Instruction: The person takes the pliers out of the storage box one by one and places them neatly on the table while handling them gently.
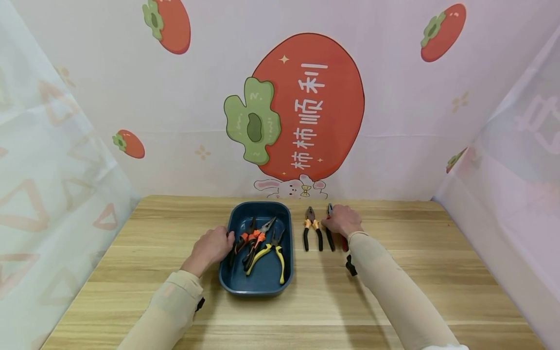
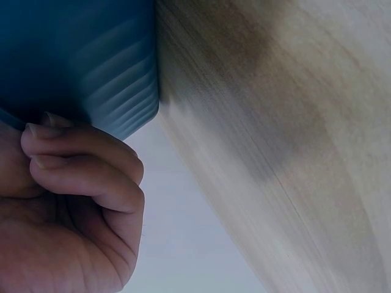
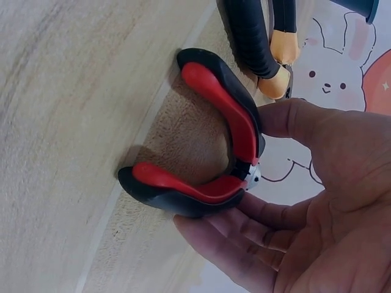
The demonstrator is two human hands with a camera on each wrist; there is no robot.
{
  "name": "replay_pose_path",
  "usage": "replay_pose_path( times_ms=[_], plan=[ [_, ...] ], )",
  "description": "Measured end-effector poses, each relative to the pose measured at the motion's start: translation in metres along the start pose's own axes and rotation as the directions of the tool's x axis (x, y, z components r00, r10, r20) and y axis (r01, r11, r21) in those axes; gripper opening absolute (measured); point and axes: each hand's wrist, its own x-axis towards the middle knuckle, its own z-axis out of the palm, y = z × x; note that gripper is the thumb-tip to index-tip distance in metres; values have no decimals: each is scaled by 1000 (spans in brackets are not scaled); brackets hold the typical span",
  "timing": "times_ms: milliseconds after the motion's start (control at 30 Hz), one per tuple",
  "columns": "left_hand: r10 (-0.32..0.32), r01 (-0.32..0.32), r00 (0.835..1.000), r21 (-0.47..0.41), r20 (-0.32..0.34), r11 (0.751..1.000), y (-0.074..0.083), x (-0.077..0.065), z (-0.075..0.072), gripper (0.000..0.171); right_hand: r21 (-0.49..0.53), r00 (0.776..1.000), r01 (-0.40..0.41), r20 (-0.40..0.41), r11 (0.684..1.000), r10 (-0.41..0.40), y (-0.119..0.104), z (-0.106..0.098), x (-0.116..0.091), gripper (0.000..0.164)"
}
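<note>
Head view: left hand point(image 1: 213, 247) grips blue tray point(image 1: 257, 293) between hands, probably steadying it; right hand point(image 1: 344, 221) pinches red-black pliers point(image 3: 239, 125).

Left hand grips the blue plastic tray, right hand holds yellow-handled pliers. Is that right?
Handle colour is wrong: the right hand holds red-and-black-handled pliers, as the right wrist view shows. The left hand does grip the blue plastic tray.

White Chinese characters point(image 1: 308, 113) reading 柿柿顺利 stand on the big red persimmon point(image 1: 339, 104) printed on the back wall point(image 1: 197, 104), turned sideways so that they run from bottom to top. On the right wall point(image 1: 503, 165), large pale marks point(image 1: 544, 121) resembling writing are too faint to read.
</note>
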Motion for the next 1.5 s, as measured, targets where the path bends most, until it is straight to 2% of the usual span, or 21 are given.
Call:
replay_pose_path(
  times_ms=[400, 667, 867, 1100, 1500],
  plan=[
    [20, -20, 1000, -6, -12, 1000, -1, -1, 0, 34, -7, 1000, 5, 2, 1000, -5, -1, -1, 0, 45],
    [9, -9, 1000, -7, -10, 1000, -1, 0, 1, 33, -20, 998, 42, -48, 999, -43, 0, 3, -5, 42],
    [20, -20, 1000, -17, -17, 1000, -1, -2, 1, 33, -10, 999, 9, -39, 1000, -9, 3, 5, -9, 33],
    [12, -12, 1000, -17, -10, 1000, 1, -1, 1, 32, 28, 998, 25, -60, 999, -24, 3, 1, -25, 44],
    [4, -4, 1000, -25, -5, 1000, 1, -2, 0, 32, 48, 978, 140, -159, 989, -131, -10, -11, -55, 34]
  ],
)
